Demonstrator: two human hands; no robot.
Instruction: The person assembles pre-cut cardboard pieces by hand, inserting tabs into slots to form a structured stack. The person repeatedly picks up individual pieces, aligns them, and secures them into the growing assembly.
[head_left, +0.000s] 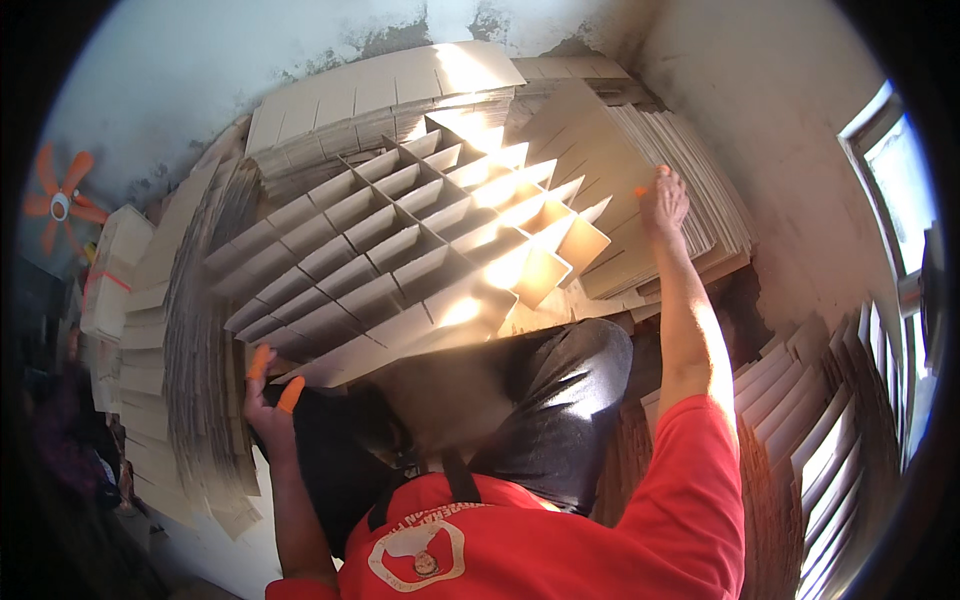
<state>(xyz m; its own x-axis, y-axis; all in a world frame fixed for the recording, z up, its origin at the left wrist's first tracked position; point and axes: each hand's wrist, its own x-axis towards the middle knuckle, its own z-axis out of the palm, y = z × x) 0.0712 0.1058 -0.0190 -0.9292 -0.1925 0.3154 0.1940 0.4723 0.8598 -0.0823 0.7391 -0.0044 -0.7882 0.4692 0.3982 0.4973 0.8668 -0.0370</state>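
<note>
A partly meshed cardboard divider grid (390, 230), built from crossed slotted strips, stands tilted above my lap. By its near left corner is my left hand (270, 400), orange covers on its thumb and a finger. Those two digits are spread, with a gap between them. To the right, my right hand (664, 205) is at the edge of a slotted cardboard sheet (600, 180) on a stack. Its thumb lies on the sheet's face and its fingers curl at the edge; orange covers show on it too. How firmly it grips is hard to see.
Cardboard stacks stand around me: one at the back (370, 95), one on the left (195, 300), upright sheets on the right (690, 180) and more at the lower right (810, 410). An orange fan (60, 205) is at far left. A window (905, 185) opens at right.
</note>
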